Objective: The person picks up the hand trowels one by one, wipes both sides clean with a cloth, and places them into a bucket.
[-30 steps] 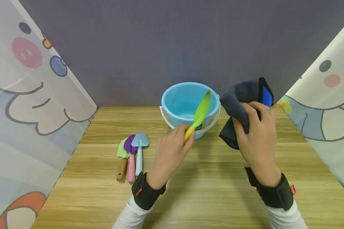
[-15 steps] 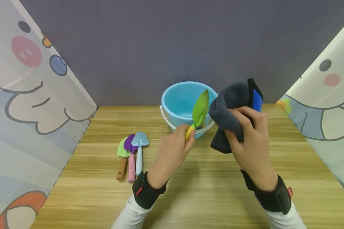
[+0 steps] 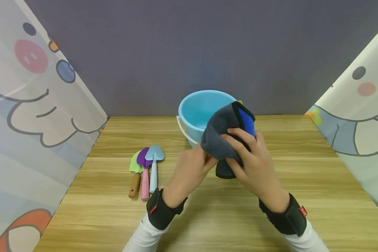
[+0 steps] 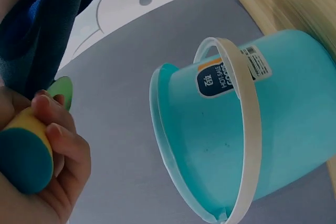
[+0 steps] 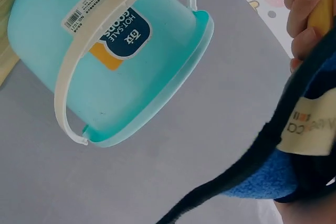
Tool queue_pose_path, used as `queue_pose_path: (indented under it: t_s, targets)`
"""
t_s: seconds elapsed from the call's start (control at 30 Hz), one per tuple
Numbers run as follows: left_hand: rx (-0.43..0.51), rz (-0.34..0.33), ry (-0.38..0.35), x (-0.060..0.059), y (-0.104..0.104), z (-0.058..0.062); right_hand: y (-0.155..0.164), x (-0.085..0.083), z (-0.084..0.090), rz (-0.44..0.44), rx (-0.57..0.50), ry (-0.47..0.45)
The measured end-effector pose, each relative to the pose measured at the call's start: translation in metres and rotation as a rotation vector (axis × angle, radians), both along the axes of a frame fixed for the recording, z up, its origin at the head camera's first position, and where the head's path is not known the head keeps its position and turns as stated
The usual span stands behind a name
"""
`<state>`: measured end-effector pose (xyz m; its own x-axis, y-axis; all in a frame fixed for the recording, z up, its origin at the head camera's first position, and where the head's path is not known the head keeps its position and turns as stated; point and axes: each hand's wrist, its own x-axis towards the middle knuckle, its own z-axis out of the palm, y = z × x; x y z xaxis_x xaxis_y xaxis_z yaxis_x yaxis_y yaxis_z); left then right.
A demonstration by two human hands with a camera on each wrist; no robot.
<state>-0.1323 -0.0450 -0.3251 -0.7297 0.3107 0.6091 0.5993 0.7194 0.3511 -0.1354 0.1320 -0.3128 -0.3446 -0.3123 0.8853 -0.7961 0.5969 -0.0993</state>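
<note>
Wood-grain table (image 3: 318, 182) beneath: head view lists grey cloth (image 3: 222, 131), apparently soft, light, best bunched, pinched by right grip (image 3: 256, 169) before bucket (image 3: 194, 134); left wrist view, yellow-and-teal trowel (image 4: 29, 120), likely light, stiff, best held by its handle (image 4: 26, 158), where left grip (image 4: 71, 163) curls; right wrist view, cloth's black edging (image 5: 247, 163), blue face (image 5: 268, 179), pale label (image 5: 310, 124).

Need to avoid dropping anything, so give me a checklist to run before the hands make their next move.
1. Left hand gripping the yellow handle: ok, fingers curled round it.
2. Right hand holding the gray cloth: ok.
3. Cloth touching the green blade: cannot tell; the cloth hides most of it in the head view.
4. Bucket upright on the table: ok.
5. Tools lying apart: not ok; the green-bladed tool, purple-bladed tool and light blue tool overlap at their blades.
</note>
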Motion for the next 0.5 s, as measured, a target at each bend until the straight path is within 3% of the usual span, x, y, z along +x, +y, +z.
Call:
queue_pose_path:
  t_s: [0.5]
  targets:
    - [0.028,-0.109,-0.024,-0.0008,-0.0029,0.0009,-0.0019,0.0013,0.0049,-0.021,0.038,-0.011]
